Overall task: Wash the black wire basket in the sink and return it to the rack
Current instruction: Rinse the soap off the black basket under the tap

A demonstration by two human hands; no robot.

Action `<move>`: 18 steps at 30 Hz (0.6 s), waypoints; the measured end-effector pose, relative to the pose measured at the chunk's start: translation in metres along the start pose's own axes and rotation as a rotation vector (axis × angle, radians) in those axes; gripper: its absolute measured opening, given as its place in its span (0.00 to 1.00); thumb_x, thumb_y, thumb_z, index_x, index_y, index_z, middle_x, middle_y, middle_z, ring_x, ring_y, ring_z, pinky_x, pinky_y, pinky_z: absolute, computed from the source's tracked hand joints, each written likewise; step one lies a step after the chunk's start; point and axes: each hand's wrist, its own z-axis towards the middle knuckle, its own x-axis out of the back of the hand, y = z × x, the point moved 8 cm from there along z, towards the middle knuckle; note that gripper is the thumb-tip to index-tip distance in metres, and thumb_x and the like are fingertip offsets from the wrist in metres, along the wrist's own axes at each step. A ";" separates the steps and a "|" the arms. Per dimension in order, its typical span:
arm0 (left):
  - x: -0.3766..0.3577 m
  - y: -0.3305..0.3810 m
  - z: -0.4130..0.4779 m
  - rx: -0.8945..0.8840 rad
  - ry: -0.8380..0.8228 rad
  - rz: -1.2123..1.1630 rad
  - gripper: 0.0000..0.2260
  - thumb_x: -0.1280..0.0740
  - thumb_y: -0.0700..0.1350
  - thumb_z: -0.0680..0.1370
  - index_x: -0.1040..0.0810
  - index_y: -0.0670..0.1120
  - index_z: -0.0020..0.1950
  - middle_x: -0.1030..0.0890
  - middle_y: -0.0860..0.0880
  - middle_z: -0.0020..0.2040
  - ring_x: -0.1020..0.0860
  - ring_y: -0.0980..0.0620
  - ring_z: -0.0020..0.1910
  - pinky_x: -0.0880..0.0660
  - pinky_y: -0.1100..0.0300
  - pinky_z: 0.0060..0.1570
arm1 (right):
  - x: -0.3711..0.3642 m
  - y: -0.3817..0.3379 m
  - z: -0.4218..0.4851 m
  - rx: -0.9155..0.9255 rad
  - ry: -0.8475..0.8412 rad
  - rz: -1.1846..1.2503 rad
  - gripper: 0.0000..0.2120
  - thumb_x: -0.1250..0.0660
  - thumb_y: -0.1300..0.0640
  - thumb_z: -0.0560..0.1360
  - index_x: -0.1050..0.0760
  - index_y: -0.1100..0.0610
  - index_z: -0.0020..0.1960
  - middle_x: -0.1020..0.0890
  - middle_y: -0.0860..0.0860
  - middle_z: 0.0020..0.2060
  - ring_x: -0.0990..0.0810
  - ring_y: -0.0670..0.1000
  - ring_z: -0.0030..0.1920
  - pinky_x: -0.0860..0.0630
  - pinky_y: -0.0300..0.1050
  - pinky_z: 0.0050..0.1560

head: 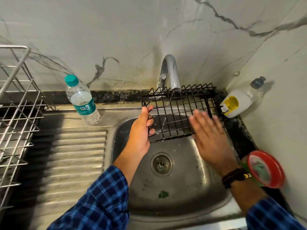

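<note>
The fingers (151,131) of my left hand (141,130) are curled tight round the wire at the left edge of the basket (179,113), thumb on top, so that hand has it pinned. My right hand (209,135) lies open, fingers (199,117) straight and together, flat against the mesh at the basket's 4 o'clock corner; it is blurred, so I judge it is rubbing.

The basket hangs tilted over the sink (166,205), its far rim up against the tap (171,72) at 12 o'clock, and a thin stream of water (163,122) falls through the grid left of centre.

To wash it well, I should hold the left grip firm and sweep the flat palm along the wires, not across, so no fingertip snags in a gap. I should also slide the basket so the stream meets the patch I am rubbing, then turn it over for the underside and the zigzag rim.

The soap bottle (237,102) stands on the table (239,127) at 2 o'clock if plain water is not enough. The rack (18,113) waits at 9 o'clock, past the water bottle (83,100).
</note>
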 end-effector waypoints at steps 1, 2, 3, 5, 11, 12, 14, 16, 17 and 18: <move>0.004 0.002 0.001 -0.009 -0.005 0.001 0.16 0.43 0.56 0.85 0.20 0.50 0.60 0.36 0.56 0.29 0.39 0.58 0.29 0.42 0.63 0.31 | -0.002 0.019 -0.004 -0.119 -0.031 0.047 0.31 0.44 0.51 0.83 0.54 0.53 0.82 0.51 0.53 0.82 0.52 0.53 0.81 0.52 0.59 0.79; 0.008 0.003 0.002 -0.020 -0.009 0.011 0.16 0.44 0.56 0.85 0.20 0.50 0.61 0.36 0.56 0.29 0.39 0.58 0.28 0.41 0.63 0.31 | -0.002 0.035 -0.009 -0.237 -0.040 0.180 0.30 0.50 0.47 0.84 0.55 0.52 0.82 0.53 0.50 0.82 0.54 0.51 0.81 0.53 0.58 0.79; 0.012 0.004 0.003 -0.030 -0.016 0.013 0.16 0.44 0.56 0.85 0.20 0.50 0.61 0.37 0.57 0.29 0.38 0.59 0.28 0.41 0.64 0.30 | 0.000 0.045 -0.013 -0.349 -0.024 0.389 0.29 0.51 0.46 0.84 0.55 0.49 0.82 0.53 0.48 0.82 0.54 0.48 0.81 0.52 0.55 0.79; 0.018 0.001 0.003 -0.028 -0.054 -0.012 0.18 0.42 0.57 0.83 0.21 0.49 0.64 0.37 0.57 0.30 0.39 0.59 0.28 0.41 0.65 0.29 | 0.004 0.055 -0.016 -0.578 0.074 0.797 0.26 0.49 0.45 0.85 0.51 0.43 0.81 0.48 0.44 0.81 0.48 0.46 0.80 0.46 0.49 0.76; 0.036 -0.015 -0.001 -0.026 -0.090 -0.030 0.20 0.45 0.57 0.84 0.16 0.51 0.60 0.39 0.56 0.27 0.42 0.58 0.26 0.39 0.64 0.31 | -0.005 0.072 0.007 -1.160 0.041 1.360 0.22 0.43 0.34 0.80 0.21 0.50 0.54 0.16 0.50 0.52 0.18 0.51 0.52 0.22 0.48 0.51; 0.039 -0.014 -0.001 -0.047 -0.085 0.011 0.20 0.45 0.57 0.84 0.16 0.51 0.60 0.40 0.56 0.27 0.42 0.58 0.27 0.40 0.63 0.31 | -0.005 0.075 0.012 -1.211 0.008 1.385 0.22 0.43 0.34 0.79 0.21 0.50 0.51 0.16 0.49 0.45 0.18 0.49 0.45 0.24 0.45 0.43; 0.042 -0.011 -0.002 -0.104 -0.077 0.126 0.20 0.44 0.58 0.82 0.16 0.51 0.61 0.37 0.56 0.28 0.41 0.58 0.27 0.41 0.60 0.33 | 0.002 0.077 0.025 -1.243 0.010 1.358 0.23 0.41 0.34 0.78 0.20 0.52 0.50 0.18 0.51 0.41 0.20 0.51 0.41 0.25 0.45 0.41; 0.037 -0.006 -0.005 -0.196 -0.084 0.239 0.21 0.45 0.59 0.82 0.17 0.51 0.62 0.31 0.53 0.32 0.36 0.55 0.31 0.38 0.60 0.36 | 0.016 0.077 0.039 -1.164 0.056 1.102 0.23 0.37 0.38 0.78 0.19 0.59 0.49 0.18 0.60 0.42 0.19 0.59 0.46 0.21 0.51 0.50; 0.034 -0.004 -0.008 -0.233 -0.088 0.253 0.22 0.45 0.61 0.82 0.18 0.52 0.63 0.28 0.48 0.36 0.33 0.49 0.35 0.34 0.58 0.39 | 0.025 0.074 0.044 -1.113 0.084 0.940 0.22 0.36 0.42 0.78 0.19 0.62 0.49 0.18 0.63 0.43 0.19 0.62 0.48 0.21 0.52 0.51; 0.034 -0.003 -0.009 -0.244 -0.088 0.243 0.23 0.44 0.63 0.81 0.18 0.52 0.64 0.25 0.43 0.42 0.31 0.43 0.40 0.30 0.51 0.44 | 0.032 0.070 0.047 -1.055 0.111 0.791 0.20 0.37 0.45 0.78 0.19 0.62 0.48 0.18 0.61 0.41 0.19 0.62 0.46 0.23 0.50 0.46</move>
